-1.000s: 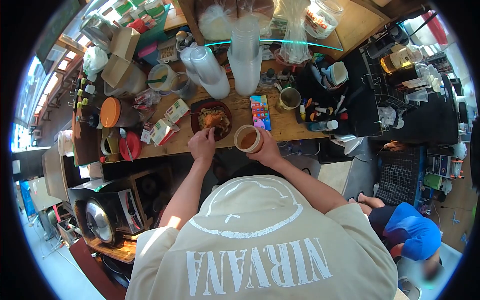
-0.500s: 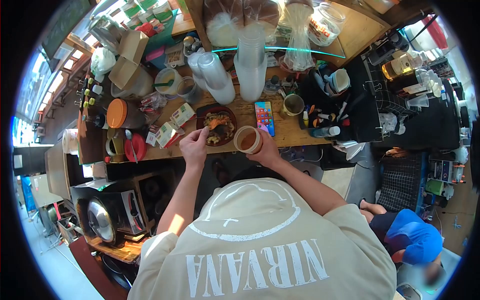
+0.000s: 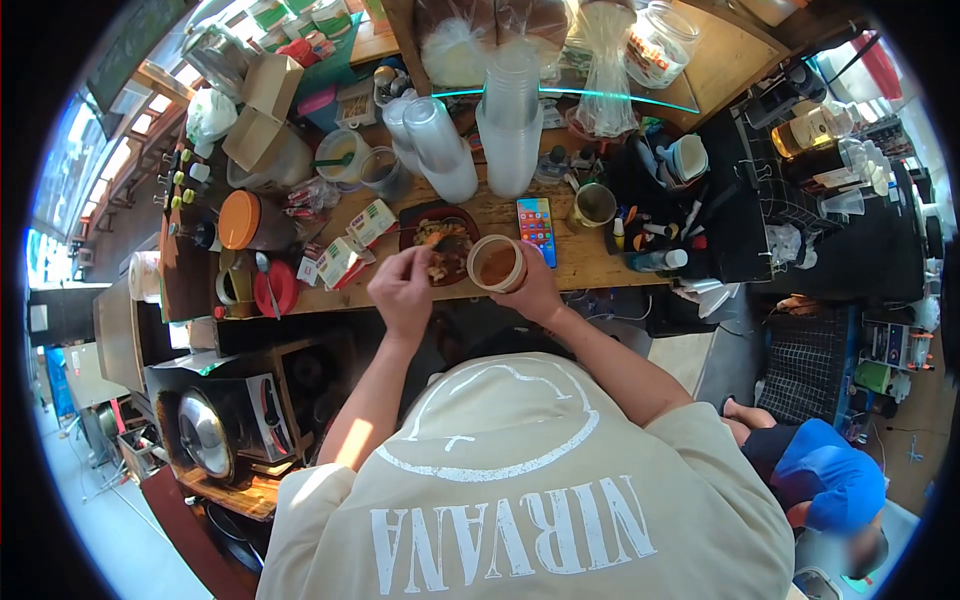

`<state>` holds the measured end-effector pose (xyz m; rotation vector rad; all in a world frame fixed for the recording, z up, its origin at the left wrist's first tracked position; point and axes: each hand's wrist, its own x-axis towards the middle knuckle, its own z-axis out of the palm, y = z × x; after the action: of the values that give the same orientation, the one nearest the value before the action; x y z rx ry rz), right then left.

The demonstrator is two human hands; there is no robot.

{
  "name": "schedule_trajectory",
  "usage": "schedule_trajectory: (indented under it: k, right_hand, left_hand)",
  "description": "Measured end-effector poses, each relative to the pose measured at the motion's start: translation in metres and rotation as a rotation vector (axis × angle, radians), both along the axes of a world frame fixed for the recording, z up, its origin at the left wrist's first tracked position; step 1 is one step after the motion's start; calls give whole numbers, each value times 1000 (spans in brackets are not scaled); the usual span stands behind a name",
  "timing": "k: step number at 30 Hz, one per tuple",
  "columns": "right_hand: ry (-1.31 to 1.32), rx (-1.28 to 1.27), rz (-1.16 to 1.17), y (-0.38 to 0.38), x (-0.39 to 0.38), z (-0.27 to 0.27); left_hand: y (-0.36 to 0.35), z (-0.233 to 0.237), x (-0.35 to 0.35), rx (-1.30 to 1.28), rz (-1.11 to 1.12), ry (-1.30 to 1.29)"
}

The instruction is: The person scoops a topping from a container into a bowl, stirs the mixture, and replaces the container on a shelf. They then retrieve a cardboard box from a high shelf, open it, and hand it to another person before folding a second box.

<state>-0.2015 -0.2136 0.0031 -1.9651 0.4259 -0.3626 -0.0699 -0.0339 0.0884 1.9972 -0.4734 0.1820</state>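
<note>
My left hand (image 3: 403,292) is closed in a pinch at the near left edge of a dark red bowl (image 3: 410,226). It grips what looks like a spoon (image 3: 452,243), whose handle is mostly hidden by my fingers. Chopped food (image 3: 445,262) with an orange topping lies in the bowl. Wrapped around a round tub (image 3: 497,264) is my right hand (image 3: 537,290), just right of the bowl. The tub is tilted towards me, showing orange-brown contents. A phone (image 3: 536,232) with its screen lit lies beyond my right hand.
Stacked clear plastic cups (image 3: 510,140) stand behind the bowl. Small cartons (image 3: 345,258), an orange-lidded jar (image 3: 238,222) and a red dish (image 3: 277,290) are on the left. A glass (image 3: 595,205) stands right of the phone. Another person (image 3: 830,475) bends at lower right.
My left hand has turned and now partly covers the bowl, with the spoon over the food. The tub has stayed near the bowl's right side. The whole view has shifted slightly.
</note>
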Motion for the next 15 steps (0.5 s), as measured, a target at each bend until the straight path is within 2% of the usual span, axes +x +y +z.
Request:
schedule_trajectory:
  k: [1,2,5,11,15]
  right_hand:
    - [33,3,-18,0,-3,-2]
    - [66,6,-36,1,-7,-3]
    - [105,62,-31,-1,-17,-15]
    - [195,76,-32,-2,-33,-8]
    - [202,65,-58,-3,-40,-12]
  left_hand:
    - [5,-8,8,91,63,61]
    - [12,-22,13,93,60,63]
    - [22,-64,19,343,5,24]
    - [1,-74,14,472,-29,-162]
    - [-14,-81,12,557,-58,-163]
